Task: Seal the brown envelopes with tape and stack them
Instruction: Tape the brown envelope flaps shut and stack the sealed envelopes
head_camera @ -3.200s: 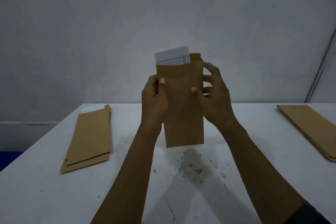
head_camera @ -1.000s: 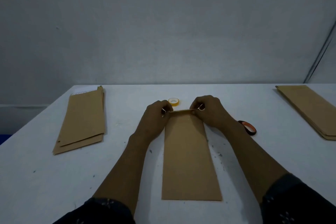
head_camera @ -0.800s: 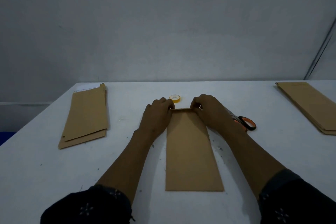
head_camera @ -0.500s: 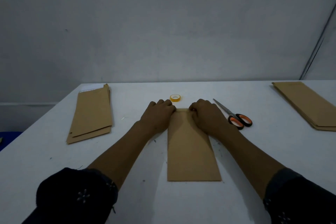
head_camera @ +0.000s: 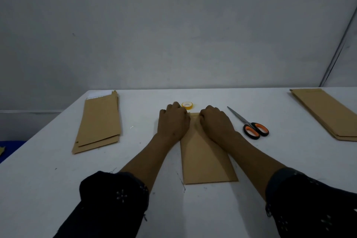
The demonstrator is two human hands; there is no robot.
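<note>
White flat table (head_camera: 193, 208): bears all items. Right stack of long brown paper envelopes (head_camera: 326, 114) lies at the far right edge; left stack of brown paper envelopes (head_camera: 99, 121), white paper showing at its far end, lies at the left. Central long brown paper envelope (head_camera: 206, 160) lies flat, lengthwise away from the person, between both forearms.

Left hand (head_camera: 173, 122) and right hand (head_camera: 216, 123) rest knuckles-up on the envelope's far end, fingers bent down onto the folded flap; whether they pinch it or only press cannot be told.

Black-bladed scissors with orange-and-black handles (head_camera: 250, 124) lie just right of the right hand. Small yellow roll of tape (head_camera: 187, 105) sits just beyond the flap.

Assessment: the envelope is light, thin, readily creased and likely to slide on the smooth top. Hold by pressing flat near the flap; lift by a long edge.
</note>
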